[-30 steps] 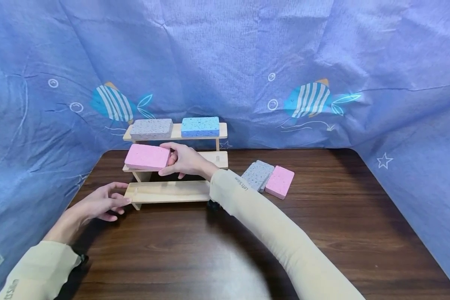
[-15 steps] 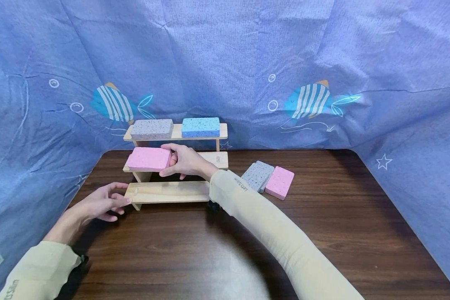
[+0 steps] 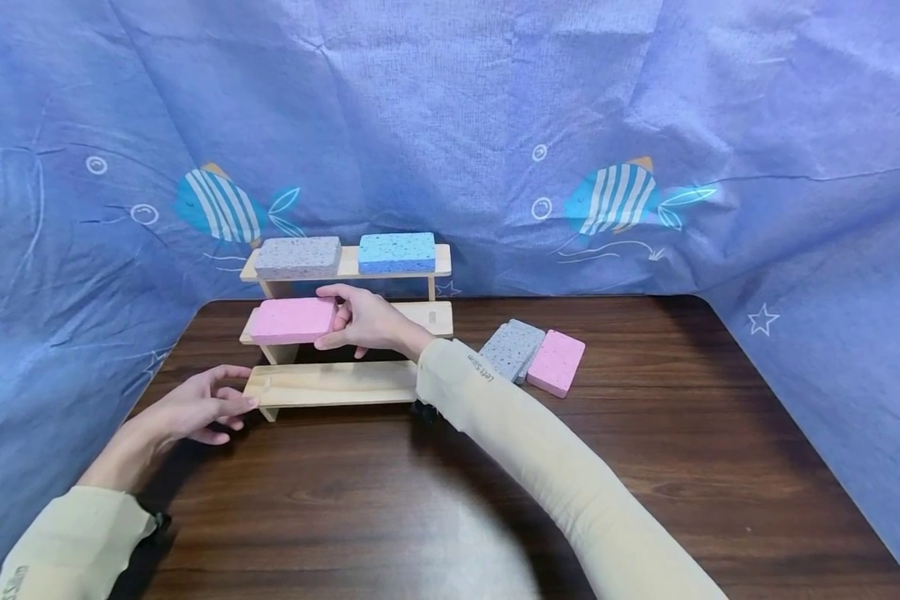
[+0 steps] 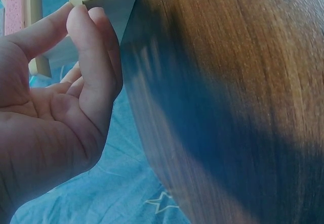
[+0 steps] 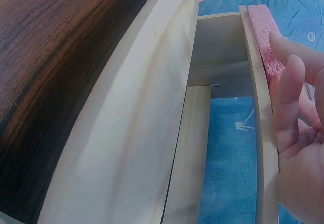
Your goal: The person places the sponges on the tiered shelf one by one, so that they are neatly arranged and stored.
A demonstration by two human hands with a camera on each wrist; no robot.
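Observation:
A three-tier wooden display rack (image 3: 345, 385) stands on the table. My right hand (image 3: 375, 321) holds a pink sponge (image 3: 292, 320) by its right end, thumb in front and fingers behind. That sponge lies flat at the left of the middle tier; the right wrist view shows its porous edge against the board. With thumb and fingers, my left hand (image 3: 198, 406) grips the left end of the lowest tier, as the left wrist view also shows. On the top tier sit a grey sponge (image 3: 297, 257) at left and a blue sponge (image 3: 397, 252) at right.
Right of the rack, grey sponges (image 3: 516, 346), seemingly stacked, lie on the brown table (image 3: 645, 467) beside another pink sponge (image 3: 557, 363). My right forearm crosses in front of the rack's right end. A blue fish-print cloth (image 3: 450, 108) hangs behind and at both sides.
The pink sponge has come down from a tilted position to lie flat on the middle tier, still held by my right hand. My left hand keeps its place on the rack.

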